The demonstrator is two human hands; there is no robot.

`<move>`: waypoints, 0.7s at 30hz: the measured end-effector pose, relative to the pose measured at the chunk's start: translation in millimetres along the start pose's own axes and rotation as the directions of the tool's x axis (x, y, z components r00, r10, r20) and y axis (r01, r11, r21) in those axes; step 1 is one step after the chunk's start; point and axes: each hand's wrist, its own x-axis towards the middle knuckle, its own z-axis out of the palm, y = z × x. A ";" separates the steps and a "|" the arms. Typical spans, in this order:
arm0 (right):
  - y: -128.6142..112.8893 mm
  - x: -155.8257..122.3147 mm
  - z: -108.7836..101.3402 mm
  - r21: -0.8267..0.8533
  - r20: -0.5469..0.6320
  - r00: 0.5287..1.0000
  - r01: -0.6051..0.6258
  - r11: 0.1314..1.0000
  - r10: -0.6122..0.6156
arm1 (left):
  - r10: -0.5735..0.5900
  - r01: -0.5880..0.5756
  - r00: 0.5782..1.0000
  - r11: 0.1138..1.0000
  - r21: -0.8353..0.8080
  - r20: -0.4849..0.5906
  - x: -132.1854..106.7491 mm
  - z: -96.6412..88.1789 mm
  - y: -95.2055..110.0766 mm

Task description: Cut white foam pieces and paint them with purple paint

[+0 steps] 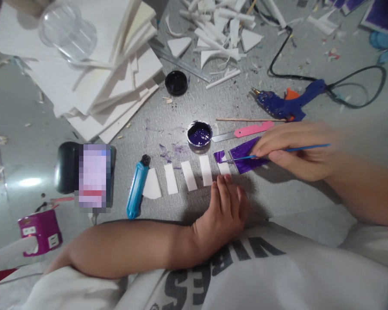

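My right hand (294, 148) pinches a thin blue paintbrush (310, 148). Its tip touches a small white strip (225, 168), whose upper end carries purple paint. The outstretched fingertips of my left hand (224, 204) rest on that strip's lower end; the hand holds nothing else. Partly under my right fingers lies a purple-painted piece (244, 165). A small pot of purple paint (190, 138) stands above the strips. Left of the painted strip, bare white strips (205, 171) lie in a row, with a wider white piece (152, 185) at the end.
A blue cutter (136, 189) and a phone (95, 176) lie left. Beyond the pot are a black lid (176, 83), a pink-handled blade (252, 129), a wooden stick (236, 119) and a corded glue gun (284, 103). White sheets (129, 86) and scraps (220, 30) cover the far side.
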 end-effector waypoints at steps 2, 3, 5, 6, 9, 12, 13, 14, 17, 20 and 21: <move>0.2 0.9 2.3 -0.054 -0.044 0.999 0.010 0.998 -0.012 | 0.001 -0.001 1.000 1.000 0.024 -0.014 1.9 -1.2 -1.1; 0.2 1.1 3.3 -0.075 -0.075 0.997 0.011 0.997 -0.017 | 0.003 -0.003 1.000 0.999 0.033 -0.019 2.7 -1.7 -1.6; 0.2 0.8 3.6 -0.079 -0.111 0.994 0.007 0.997 -0.016 | 0.003 -0.003 1.000 0.999 0.036 -0.022 3.7 -2.4 -2.3; 0.1 0.5 2.9 -0.065 -0.110 0.994 0.004 0.998 -0.011 | 0.001 0.000 1.000 0.999 0.033 -0.022 3.9 -2.6 -2.5; -0.6 0.1 -0.6 -0.018 -0.045 0.999 0.007 1.000 -0.008 | -0.002 0.003 1.000 1.000 0.017 -0.025 3.6 -2.5 -2.6; -1.1 1.2 -0.6 -0.034 0.001 0.999 0.036 0.999 -0.036 | -0.009 0.009 0.999 1.000 0.014 -0.038 2.8 -1.7 -2.4; -1.0 1.7 0.5 -0.052 -0.010 0.999 0.032 0.998 -0.032 | -0.013 0.014 0.999 1.000 0.015 -0.040 2.6 -1.4 -2.3; -0.6 2.0 1.9 -0.070 -0.039 0.999 0.027 0.997 -0.030 | -0.017 0.017 0.999 1.000 0.018 -0.042 2.4 -0.9 -2.2; 1.3 1.4 4.9 -0.074 -0.132 0.991 0.021 0.997 -0.030 | -0.012 0.013 0.999 1.000 0.028 -0.032 1.8 0.4 -1.3; 3.1 -0.5 4.9 0.004 -0.160 0.987 0.029 1.000 -0.028 | -0.009 0.010 0.999 0.999 0.031 -0.033 2.1 1.3 -0.2; 3.5 -1.0 4.8 0.031 -0.164 0.986 0.021 0.999 -0.015 | -0.008 0.009 0.999 0.999 0.032 -0.036 2.4 1.4 0.1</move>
